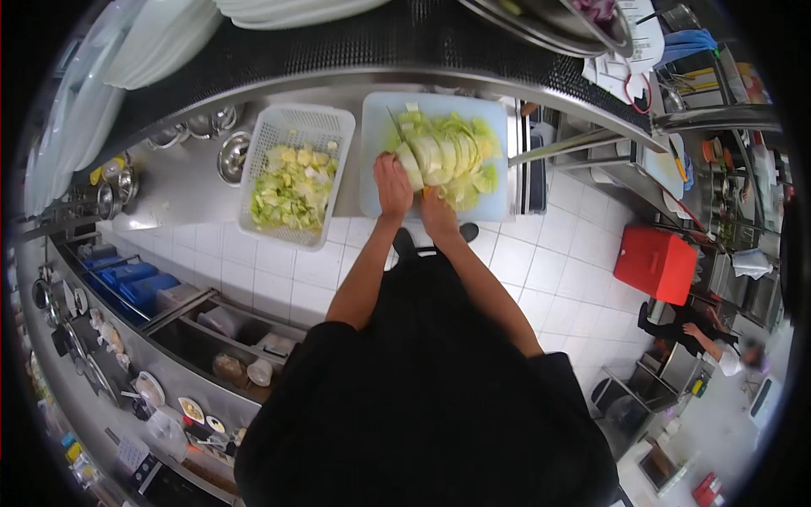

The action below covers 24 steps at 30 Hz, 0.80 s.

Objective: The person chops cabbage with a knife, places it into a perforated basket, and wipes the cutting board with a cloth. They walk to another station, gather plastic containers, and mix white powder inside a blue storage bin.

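A head of pale green cabbage [448, 156], cut into slices with leafy pieces around it, lies on a white cutting board [372, 110]. My left hand [393, 186] presses with curled fingers on the left end of the cabbage, holding it against the board. Close beside it, my right hand [439, 213] is closed around the orange handle of a knife [398, 127]. Its blade points away from me along the cabbage's left side, partly hidden by my left hand. To the left of the board, a white perforated basket [253, 160] contains chopped cabbage pieces [291, 194].
A steel bowl [233, 158] stands left of the basket on the steel counter [182, 190]. Above the board runs a shelf [338, 55] with stacked white plates [165, 42]. At right are a red box [655, 264] and another person [701, 334].
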Each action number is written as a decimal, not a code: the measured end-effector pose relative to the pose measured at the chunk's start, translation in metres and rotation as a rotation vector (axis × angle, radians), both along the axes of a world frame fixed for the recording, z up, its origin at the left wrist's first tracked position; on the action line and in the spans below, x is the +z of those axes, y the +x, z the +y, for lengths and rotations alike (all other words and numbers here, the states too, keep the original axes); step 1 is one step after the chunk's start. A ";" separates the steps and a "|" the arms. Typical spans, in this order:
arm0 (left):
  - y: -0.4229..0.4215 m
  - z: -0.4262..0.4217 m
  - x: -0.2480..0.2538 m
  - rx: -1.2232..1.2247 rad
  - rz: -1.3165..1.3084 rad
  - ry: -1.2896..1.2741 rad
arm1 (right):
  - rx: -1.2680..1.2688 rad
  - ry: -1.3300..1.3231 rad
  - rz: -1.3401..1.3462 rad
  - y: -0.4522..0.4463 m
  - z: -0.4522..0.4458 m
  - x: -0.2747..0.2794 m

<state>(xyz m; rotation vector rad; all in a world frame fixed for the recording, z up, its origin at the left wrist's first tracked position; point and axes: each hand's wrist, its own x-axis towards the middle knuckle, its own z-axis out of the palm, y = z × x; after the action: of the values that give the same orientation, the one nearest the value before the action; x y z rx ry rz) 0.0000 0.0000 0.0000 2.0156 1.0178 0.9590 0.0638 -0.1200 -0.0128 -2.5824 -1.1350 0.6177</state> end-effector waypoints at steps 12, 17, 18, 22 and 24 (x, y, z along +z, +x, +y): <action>-0.035 -0.033 0.023 0.057 0.112 -0.361 | 0.069 -0.111 -0.012 -0.015 -0.101 0.042; -0.035 -0.011 0.033 0.049 0.067 -0.568 | 0.143 -0.028 -0.201 0.010 -0.051 0.023; -0.037 -0.003 0.040 0.071 -0.023 -0.881 | 0.146 0.000 -0.196 0.014 -0.048 0.019; -0.054 -0.002 0.052 -0.019 0.016 -0.546 | 0.149 0.017 -0.165 0.040 -0.035 0.012; -0.056 -0.009 0.048 -0.062 0.160 -0.004 | 0.149 -0.028 -0.102 0.050 -0.031 0.014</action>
<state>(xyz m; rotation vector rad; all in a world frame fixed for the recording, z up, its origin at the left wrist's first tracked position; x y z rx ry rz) -0.0561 -0.0091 0.0481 2.1352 1.0341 0.7723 0.1140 -0.1511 0.0016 -2.5962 -1.3708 0.5427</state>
